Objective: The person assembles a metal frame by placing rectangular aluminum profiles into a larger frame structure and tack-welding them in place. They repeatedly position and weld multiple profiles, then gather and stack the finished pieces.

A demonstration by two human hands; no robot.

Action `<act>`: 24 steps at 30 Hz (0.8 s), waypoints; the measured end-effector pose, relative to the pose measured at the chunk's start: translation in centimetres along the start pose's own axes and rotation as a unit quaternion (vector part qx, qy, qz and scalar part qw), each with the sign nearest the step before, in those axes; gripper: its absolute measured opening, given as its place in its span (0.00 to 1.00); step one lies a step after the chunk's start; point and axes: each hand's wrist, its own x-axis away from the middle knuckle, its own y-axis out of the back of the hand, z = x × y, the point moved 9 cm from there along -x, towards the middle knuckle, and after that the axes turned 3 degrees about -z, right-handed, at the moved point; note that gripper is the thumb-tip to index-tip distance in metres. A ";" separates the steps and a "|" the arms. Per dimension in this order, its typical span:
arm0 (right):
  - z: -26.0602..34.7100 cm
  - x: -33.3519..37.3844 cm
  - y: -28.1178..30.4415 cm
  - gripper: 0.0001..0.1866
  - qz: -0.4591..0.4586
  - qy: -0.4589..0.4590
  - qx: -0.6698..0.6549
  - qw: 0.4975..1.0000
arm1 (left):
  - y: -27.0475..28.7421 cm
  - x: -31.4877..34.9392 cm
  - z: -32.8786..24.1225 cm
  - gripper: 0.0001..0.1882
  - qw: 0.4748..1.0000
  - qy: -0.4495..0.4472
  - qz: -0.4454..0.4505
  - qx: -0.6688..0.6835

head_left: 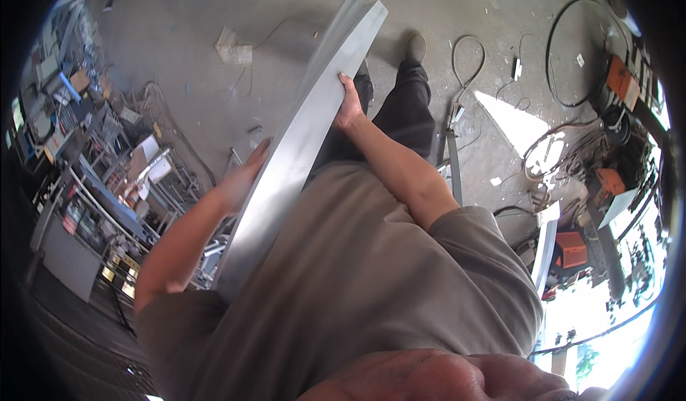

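A long silvery sheet-metal channel [304, 136] lies slantwise across the front of my body, its far end up and to the right, its near end against my shirt at the lower left. My right hand [349, 106] grips its right edge toward the far end, thumb on top and the other fingers hidden underneath. On the opposite side, my left hand [246, 179] holds the left edge nearer my body. Its fingers lie along the side and are partly hidden and a little blurred.
Metal profiles and scrap [143, 179] crowd the left side. A flat cardboard-like scrap [232, 47] lies on the concrete floor ahead. Cables [468, 61] loop over the floor at the right, near orange boxes [570, 249]. A narrow upright bar [454, 161] stands beside my right leg.
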 end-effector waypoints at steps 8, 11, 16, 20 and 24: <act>-2.8 -0.9 0.9 0.44 0.002 -0.100 -0.008 0.995 | -3.9 14.1 -1.6 0.69 0.999 0.018 -0.007 -0.026; -3.1 -0.2 0.8 0.43 -0.015 -0.130 -0.016 0.991 | -3.9 14.5 -2.5 0.58 1.000 0.024 0.016 -0.011; -3.5 1.3 -1.5 0.41 -0.030 -0.118 0.012 0.992 | -2.1 16.1 -3.9 0.68 0.997 0.000 0.017 -0.071; -0.3 1.7 -3.1 0.41 -0.028 -0.103 -0.019 0.994 | -3.5 19.7 -6.7 0.69 0.997 -0.020 0.005 0.079; 6.2 1.7 -3.6 0.42 -0.001 -0.100 -0.022 0.995 | -7.2 20.7 -7.9 0.69 0.999 -0.009 0.030 0.029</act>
